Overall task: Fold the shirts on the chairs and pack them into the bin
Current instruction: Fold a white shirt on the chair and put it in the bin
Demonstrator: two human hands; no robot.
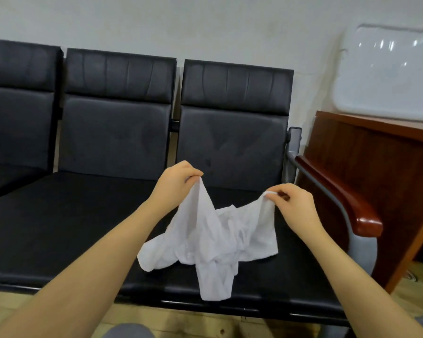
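Black padded chairs (pixel 112 132), three joined in a row against a pale wall, fill most of the view; their seats form one long dark surface. To the right stands a reddish-brown wooden desk (pixel 366 167), and on top of it, leaning toward the wall, sits a clear plastic bin (pixel 386 71), well apart from the hands.

On the seat of the rightmost chair lies a white shirt (pixel 210 242), crumpled and partly lifted. Its upper edge is raised off the seat and stretched roughly left to right between the two hands, so its long axis runs across the view. The rest hangs down toward the viewer, with one bunched part trailing over the front edge of the seat.

The left hand (pixel 178 181) pinches one raised corner of the cloth between thumb and fingertips. The right hand (pixel 291 203) pinches the other raised point in the same narrow grip. Holding two points apart this way probably serves to shake the shirt open and find its shape before laying it flat for folding. The folding itself looks not yet begun.
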